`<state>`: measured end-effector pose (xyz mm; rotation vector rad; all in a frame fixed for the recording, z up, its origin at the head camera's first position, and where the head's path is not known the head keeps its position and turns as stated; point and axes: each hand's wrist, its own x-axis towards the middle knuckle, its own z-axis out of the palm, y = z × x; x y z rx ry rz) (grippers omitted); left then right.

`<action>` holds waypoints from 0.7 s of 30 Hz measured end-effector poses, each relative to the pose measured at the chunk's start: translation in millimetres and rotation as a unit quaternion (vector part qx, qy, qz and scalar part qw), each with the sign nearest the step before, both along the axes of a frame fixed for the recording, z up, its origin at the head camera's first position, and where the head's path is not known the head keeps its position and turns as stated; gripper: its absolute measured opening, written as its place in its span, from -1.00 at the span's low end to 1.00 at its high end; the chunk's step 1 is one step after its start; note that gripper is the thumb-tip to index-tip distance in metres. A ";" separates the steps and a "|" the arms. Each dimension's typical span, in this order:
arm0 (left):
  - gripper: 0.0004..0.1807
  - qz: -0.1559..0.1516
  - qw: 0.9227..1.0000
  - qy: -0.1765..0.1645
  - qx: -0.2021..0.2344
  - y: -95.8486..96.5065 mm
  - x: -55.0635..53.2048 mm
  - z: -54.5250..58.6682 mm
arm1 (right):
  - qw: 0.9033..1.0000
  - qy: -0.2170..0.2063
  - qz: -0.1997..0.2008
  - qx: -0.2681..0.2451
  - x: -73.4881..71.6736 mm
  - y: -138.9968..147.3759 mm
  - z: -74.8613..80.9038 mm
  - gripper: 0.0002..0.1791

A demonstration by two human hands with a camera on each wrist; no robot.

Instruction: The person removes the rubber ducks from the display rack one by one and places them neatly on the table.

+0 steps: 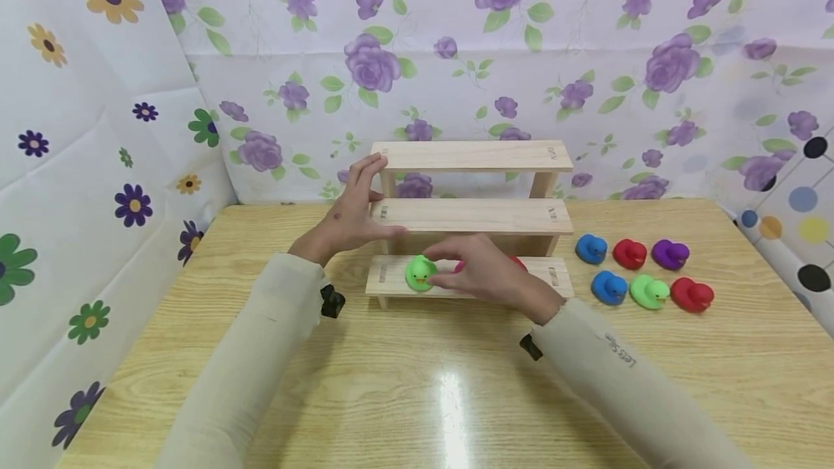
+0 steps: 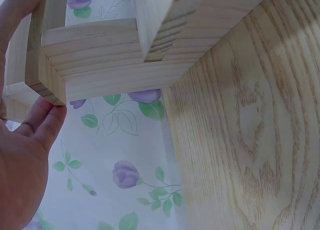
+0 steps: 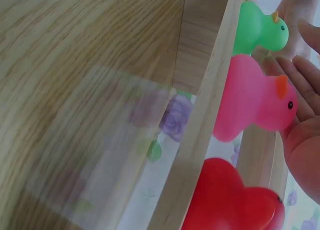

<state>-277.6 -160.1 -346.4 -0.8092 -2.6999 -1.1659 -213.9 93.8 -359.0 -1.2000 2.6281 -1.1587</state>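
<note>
A three-tier wooden shelf (image 1: 472, 216) stands on the table. My left hand (image 1: 352, 212) grips its left end, thumb on the middle tier and fingers at the top tier. In the left wrist view, curled fingers (image 2: 46, 121) hold a plank edge. On the bottom tier sits a green toy duck (image 1: 419, 275). My right hand (image 1: 485, 270) is at its right side, thumb and forefinger spread apart; contact is unclear. Behind that hand a pink toy duck (image 3: 240, 102) and a red toy duck (image 3: 220, 197) stand on the same tier, mostly hidden in the head view.
Right of the shelf, several toy ducks lie on the table in two rows: a blue duck (image 1: 591, 249), red duck (image 1: 630, 254) and purple duck (image 1: 670, 254) behind, another blue duck (image 1: 609, 287), green duck (image 1: 649, 292) and red duck (image 1: 692, 295) in front. Flowered cloth (image 1: 456, 85) hangs behind.
</note>
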 end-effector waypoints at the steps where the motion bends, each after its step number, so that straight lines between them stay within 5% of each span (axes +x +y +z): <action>1: 0.26 0.000 1.000 0.000 0.000 0.0 0.1 0.3 | 1.000 -0.001 0.000 0.003 0.2 -1.4 0.8 -0.63; 21: 0.27 0.001 1.000 0.003 -0.007 0.4 1.2 1.2 | 0.999 -0.021 -0.013 0.043 -1.9 -17.9 0.5 -0.63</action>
